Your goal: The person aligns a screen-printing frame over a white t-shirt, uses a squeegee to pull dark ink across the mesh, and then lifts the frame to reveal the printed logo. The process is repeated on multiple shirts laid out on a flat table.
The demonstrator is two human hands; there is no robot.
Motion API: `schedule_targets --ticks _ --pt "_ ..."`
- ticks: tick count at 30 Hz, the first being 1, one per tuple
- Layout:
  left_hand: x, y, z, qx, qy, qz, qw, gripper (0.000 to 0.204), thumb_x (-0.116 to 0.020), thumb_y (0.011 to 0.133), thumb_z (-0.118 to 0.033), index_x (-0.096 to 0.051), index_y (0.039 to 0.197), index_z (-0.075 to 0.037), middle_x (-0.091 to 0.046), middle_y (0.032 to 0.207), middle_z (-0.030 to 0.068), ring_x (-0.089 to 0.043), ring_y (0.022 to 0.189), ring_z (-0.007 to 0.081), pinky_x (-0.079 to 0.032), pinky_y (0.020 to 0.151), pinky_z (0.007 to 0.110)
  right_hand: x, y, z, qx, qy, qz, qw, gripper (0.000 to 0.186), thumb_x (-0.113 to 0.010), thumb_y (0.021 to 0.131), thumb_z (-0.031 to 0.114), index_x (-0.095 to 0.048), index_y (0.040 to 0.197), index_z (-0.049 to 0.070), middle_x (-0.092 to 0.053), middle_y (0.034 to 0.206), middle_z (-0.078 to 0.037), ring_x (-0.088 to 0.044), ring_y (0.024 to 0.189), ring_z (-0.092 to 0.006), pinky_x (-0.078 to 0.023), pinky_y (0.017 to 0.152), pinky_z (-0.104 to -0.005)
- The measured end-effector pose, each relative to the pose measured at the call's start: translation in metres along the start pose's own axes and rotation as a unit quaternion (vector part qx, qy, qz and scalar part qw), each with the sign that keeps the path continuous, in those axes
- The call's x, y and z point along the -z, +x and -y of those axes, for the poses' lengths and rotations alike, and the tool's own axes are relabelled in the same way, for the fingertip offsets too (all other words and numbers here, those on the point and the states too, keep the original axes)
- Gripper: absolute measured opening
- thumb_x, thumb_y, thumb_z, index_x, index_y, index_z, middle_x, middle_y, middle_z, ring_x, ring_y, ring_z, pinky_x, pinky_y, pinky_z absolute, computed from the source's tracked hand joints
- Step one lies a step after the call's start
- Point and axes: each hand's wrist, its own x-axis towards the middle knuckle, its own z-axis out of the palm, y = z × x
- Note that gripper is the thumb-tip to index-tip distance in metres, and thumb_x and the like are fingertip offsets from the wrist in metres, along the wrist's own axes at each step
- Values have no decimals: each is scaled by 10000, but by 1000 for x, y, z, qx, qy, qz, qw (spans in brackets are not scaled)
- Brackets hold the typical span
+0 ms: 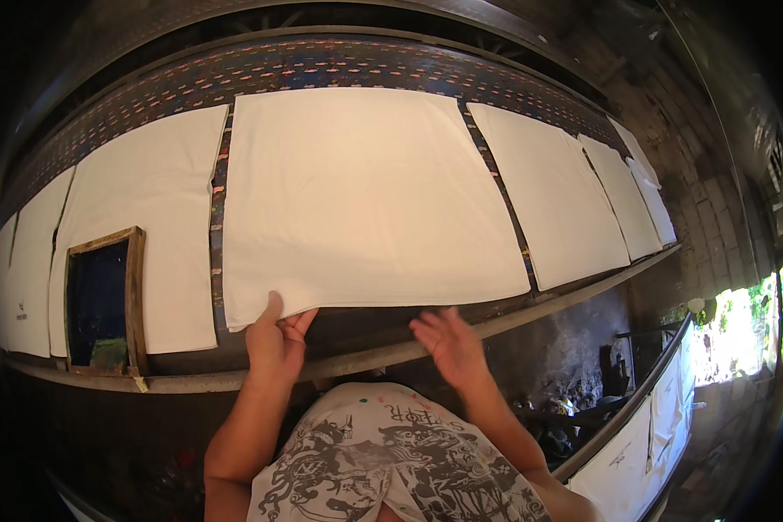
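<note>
A large white cloth panel (365, 191) lies flat on the long dark table in front of me. My left hand (275, 341) grips its near edge close to the left corner, thumb on top and fingers underneath, lifting the edge slightly. At the near edge further right, my right hand (448, 346) has its fingers stretched out and holds nothing. Its fingertips are just below the cloth's edge; whether they touch it I cannot tell. To the left, a wood-framed printing screen (136, 296) with dark mesh rests on another white cloth (178, 165).
More white cloths (548, 191) lie side by side along the table (339, 65), narrow gaps between them. A raised rail (383, 355) runs along its near edge. Behind me on the right, white cloths (613, 461) lie on another surface. A brick floor (709, 165) shows at far right.
</note>
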Motion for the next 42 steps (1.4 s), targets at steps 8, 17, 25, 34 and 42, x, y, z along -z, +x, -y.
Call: schedule_targets --ticks 8,17,25,34,42 --pt "17 15 -14 -38 88 -14 995 353 -537 1226 -107 -539 1550 34 -688 1484 229 -790 1260 397 -729 1051 500 86 105 124 173 193 -116 959 404 -687 1177 215 -610 1510 -2 -702 1495 -215 -725 1370 -370 -658 1138 -502" --pt "-62 118 -105 -117 78 67 988 384 -498 1225 -100 -417 1538 106 -664 1418 357 -799 1153 472 -747 1001 512 50 214 271 190 54 -42 979 308 -679 1161 79 -620 1429 -62 -742 1410 -199 -773 1267 -342 -703 1070 -471" --pt "-75 129 -182 -203 101 123 966 300 -549 1214 -112 -554 1427 99 -754 1323 257 -831 1125 390 -765 921 466 -40 203 304 270 44 120 954 400 -644 1189 116 -559 1551 -32 -700 1514 -221 -725 1373 -370 -672 1120 -561" --pt "34 148 -91 -65 242 -51 967 439 -600 1193 -179 -538 1539 84 -771 1300 229 -821 1044 356 -744 828 422 67 227 193 115 -37 -23 992 368 -660 1180 119 -600 1478 -89 -748 1410 -259 -801 1222 -394 -735 983 -563" --pt "54 105 -86 -84 254 -28 963 380 -628 1193 -186 -614 1490 50 -790 1294 181 -835 1025 305 -739 826 422 81 177 181 162 -102 -35 981 366 -731 1136 98 -636 1453 -58 -793 1323 -226 -842 1106 -366 -760 854 -520"
